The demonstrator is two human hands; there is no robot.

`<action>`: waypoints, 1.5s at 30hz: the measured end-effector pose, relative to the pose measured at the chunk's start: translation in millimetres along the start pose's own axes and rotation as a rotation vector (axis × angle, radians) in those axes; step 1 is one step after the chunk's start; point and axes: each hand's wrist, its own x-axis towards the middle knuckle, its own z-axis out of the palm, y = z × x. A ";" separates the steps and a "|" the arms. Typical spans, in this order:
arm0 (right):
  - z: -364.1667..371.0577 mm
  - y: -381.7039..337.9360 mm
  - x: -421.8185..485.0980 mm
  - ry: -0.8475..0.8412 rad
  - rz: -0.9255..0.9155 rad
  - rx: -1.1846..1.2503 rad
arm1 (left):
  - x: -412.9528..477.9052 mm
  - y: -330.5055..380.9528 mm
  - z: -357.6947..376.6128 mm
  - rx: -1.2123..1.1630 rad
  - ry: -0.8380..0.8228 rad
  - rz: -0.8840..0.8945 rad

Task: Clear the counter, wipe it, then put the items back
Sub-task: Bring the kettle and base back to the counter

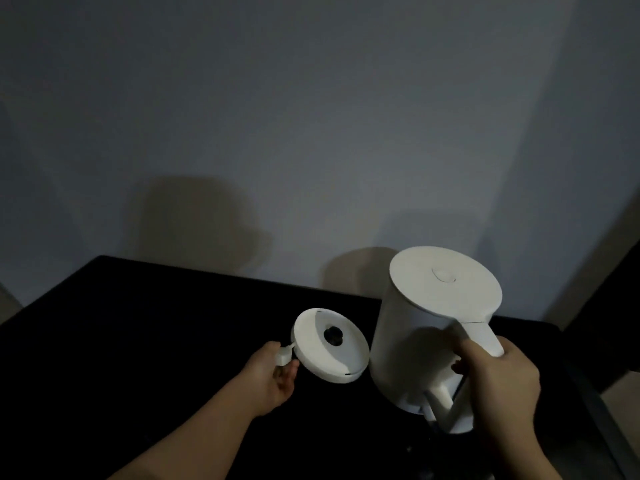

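a white kettle (pixel 415 323) is showing on the right side of a black tabletop (pixel 138 323). it is leaning a little, with its top tipping toward the far left. it is very dark down there, so i cannot tell if its bottom is touching the tabletop. a flat round lid (pixel 445 282) is sitting closed on top of it, and 1 small button (pixel 443 274) is showing near the middle of the lid.

the right hand (pixel 498 382) is grasping the kettle's handle (pixel 481 337). the fingers are curling round the handle from the near side, and the thumb is lying on its top end.

just left of the kettle, a white round base (pixel 329 355) is tilting up, so its top is facing the camera. 1 black round part (pixel 333 336) is sitting in its middle. the base and the kettle are very close, but i cannot tell if they are touching. i also cannot tell if the base is resting on the tabletop.

the left hand (pixel 273 375) is reaching in from the lower left. it is pinching a small white plug (pixel 283 357) between thumb and fingers. the plug is sitting right at the left rim of the base.

a grey wall (pixel 311 116) is standing behind the tabletop, and soft dark shadows are falling on it above the base and the kettle.
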 end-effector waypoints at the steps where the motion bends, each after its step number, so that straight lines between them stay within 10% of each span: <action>1: 0.9 1.2 0.3 0.006 -0.003 -0.004 | 3.0 0.6 0.1 0.056 0.018 0.013; 25: 25.1 2.8 20.7 0.083 0.004 0.033 | 63.8 9.4 18.1 0.635 -0.076 0.325; 45: 30.4 13.2 34.2 0.088 -0.029 0.139 | 87.2 -0.2 42.2 1.693 0.101 0.659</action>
